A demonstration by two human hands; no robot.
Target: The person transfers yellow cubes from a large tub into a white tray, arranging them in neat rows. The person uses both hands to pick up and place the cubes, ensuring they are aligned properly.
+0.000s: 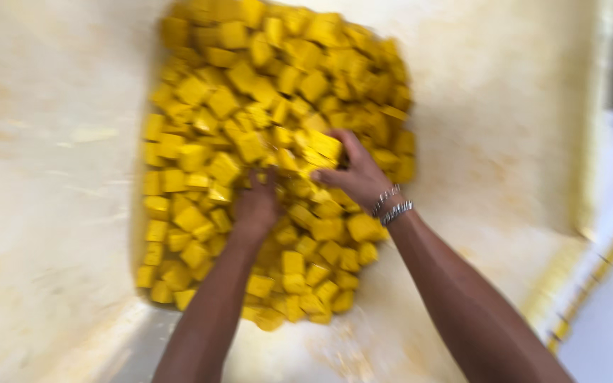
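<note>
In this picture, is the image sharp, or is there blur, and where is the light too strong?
In the head view, everything is smeared by motion blur: the yellow cubes lose their edges, and the left hand and right hand are soft. The pale surface looks washed out by bright light, and the right edge is nearly white. Shadows are faint.

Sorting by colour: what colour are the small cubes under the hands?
Bright yellow cubes, best seen in the head view.

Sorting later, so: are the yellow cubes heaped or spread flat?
Heaped: the yellow cubes overlap in a loose pile on the pale surface, both hands sunk among them.
</note>
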